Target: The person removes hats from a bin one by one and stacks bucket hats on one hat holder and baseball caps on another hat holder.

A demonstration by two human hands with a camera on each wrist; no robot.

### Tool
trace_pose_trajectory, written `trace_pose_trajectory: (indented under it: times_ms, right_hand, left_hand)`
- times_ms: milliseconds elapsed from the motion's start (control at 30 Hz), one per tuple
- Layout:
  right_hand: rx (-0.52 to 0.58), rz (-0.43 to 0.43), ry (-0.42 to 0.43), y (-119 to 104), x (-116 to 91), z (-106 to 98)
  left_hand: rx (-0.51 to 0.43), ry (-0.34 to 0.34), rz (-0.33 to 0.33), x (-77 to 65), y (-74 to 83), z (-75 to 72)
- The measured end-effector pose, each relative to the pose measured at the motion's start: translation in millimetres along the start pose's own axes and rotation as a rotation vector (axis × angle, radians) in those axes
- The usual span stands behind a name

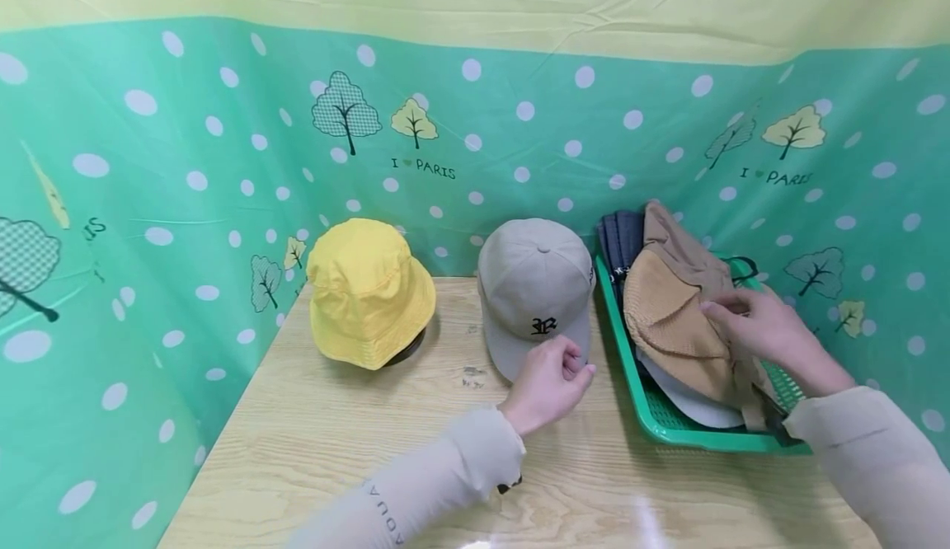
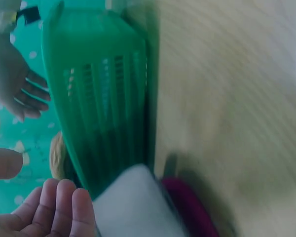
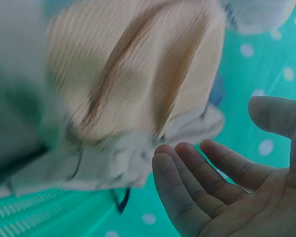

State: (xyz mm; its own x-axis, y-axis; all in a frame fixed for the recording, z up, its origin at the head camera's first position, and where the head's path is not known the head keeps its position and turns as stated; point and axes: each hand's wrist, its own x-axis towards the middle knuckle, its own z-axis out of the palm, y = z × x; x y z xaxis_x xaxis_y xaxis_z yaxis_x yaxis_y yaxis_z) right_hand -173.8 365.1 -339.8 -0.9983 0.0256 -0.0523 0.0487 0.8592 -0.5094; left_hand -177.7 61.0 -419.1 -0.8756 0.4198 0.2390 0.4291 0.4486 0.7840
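A grey baseball cap (image 1: 536,273) with a dark embroidered letter stands upright at mid-table, its brim towards me. Over the right part of that brim is my left hand (image 1: 547,384), fingers loosely bent; in the left wrist view the left hand (image 2: 49,212) holds nothing. My right hand (image 1: 768,330) hovers over a tan corduroy hat (image 1: 671,326) lying on top of a green basket (image 1: 646,417). In the right wrist view the right hand (image 3: 232,182) has its fingers spread beside the corduroy hat (image 3: 133,69), with a gap between thumb and fingers.
On the left stands a yellow bucket hat (image 1: 367,293) over a dark base. The basket also holds a brown cloth hat (image 1: 679,240), a dark blue item (image 1: 622,236) and a pale brim (image 1: 693,401). A dotted green curtain (image 1: 519,145) surrounds the wooden table (image 1: 356,450).
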Motion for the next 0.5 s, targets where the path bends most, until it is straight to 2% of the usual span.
trace_pose_trajectory:
  times_ms: [133, 300, 500]
  right_hand:
    - [-0.007, 0.078, -0.066, 17, 4, -10]
    - [-0.017, 0.129, -0.137, 40, 11, -14]
    - [0.003, 0.177, -0.186, 56, 20, -14]
  left_hand:
    - [-0.032, -0.058, -0.044, -1.1, 6.7, 15.8]
    - [-0.072, -0.096, -0.066, -3.2, 12.9, 34.7]
    - [-0.072, -0.131, -0.124, -5.4, 18.2, 48.3]
